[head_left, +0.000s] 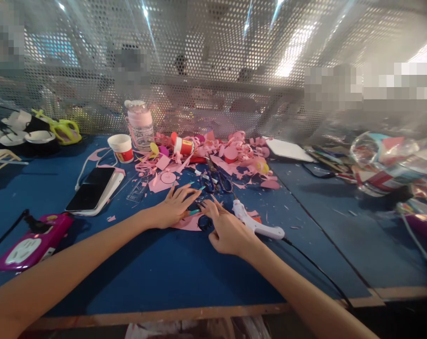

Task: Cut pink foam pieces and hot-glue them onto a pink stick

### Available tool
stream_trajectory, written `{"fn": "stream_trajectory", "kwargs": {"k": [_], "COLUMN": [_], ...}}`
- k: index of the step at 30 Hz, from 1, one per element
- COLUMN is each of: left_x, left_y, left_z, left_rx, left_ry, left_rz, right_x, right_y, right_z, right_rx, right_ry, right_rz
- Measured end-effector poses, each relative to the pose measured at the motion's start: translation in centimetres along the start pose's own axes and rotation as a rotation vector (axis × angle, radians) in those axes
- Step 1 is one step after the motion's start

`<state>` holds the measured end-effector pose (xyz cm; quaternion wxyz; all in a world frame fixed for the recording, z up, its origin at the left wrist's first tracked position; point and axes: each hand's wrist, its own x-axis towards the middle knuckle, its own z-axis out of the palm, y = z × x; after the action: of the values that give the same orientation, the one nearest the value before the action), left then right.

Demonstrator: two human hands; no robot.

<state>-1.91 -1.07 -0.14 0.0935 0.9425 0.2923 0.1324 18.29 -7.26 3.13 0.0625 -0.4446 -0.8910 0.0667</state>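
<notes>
My left hand (pixel 173 207) lies flat, fingers spread, pressing on a pink foam sheet (pixel 189 223) on the blue table (pixel 171 268). My right hand (pixel 227 230) rests beside it, its fingertips touching a small black ring-shaped piece (pixel 203 222) on the same pink sheet. Just beyond my fingers lie dark-handled scissors (pixel 217 181). A white glue gun (pixel 256 224) lies right of my right hand, its black cord trailing to the table's front edge.
Pink foam scraps (pixel 234 155) heap at the back centre, with a paper cup (pixel 121 147), a pink bottle (pixel 140 123) and a small red-and-white tube (pixel 183 145). A phone (pixel 91 189) and purple power strip (pixel 33 240) lie left. Bagged clutter (pixel 386 165) fills the right. Perforated metal screen (pixel 213 70) behind.
</notes>
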Motion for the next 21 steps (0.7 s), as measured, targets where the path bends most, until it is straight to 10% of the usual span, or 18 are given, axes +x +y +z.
{"fn": "stream_trajectory", "kwargs": {"k": [21], "left_x": [-0.07], "left_y": [0.13], "left_z": [-0.5], "left_rx": [0.163], "left_ry": [-0.134], "left_rz": [0.083], "right_x": [-0.09], "right_y": [-0.26], "right_z": [-0.2], "right_rx": [0.082], "right_ry": [-0.012], "right_rz": [0.08]}}
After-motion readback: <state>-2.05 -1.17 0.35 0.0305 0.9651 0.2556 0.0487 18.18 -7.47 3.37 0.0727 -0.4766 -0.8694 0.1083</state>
